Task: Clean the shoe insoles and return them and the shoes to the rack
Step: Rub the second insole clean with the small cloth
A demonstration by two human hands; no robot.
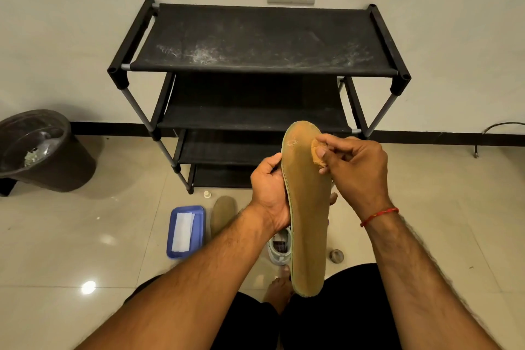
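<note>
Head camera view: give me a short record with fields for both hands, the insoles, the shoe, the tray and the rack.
left hand: grips the held insole by its edge
right hand: pinches a small orange pad against the held insole's upper part
blue tray: on the floor, white sheet inside
second insole: on the floor, right of the blue tray
shoe: on the floor, mostly hidden behind the held insole
rack: against the wall, top shelf dusty

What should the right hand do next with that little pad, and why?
Probably wipe the pad down toward the heel: the right hand pinches it against the insole near the toe end, the left hand grips the insole's edge, and most of its length lies below the pad.
</note>
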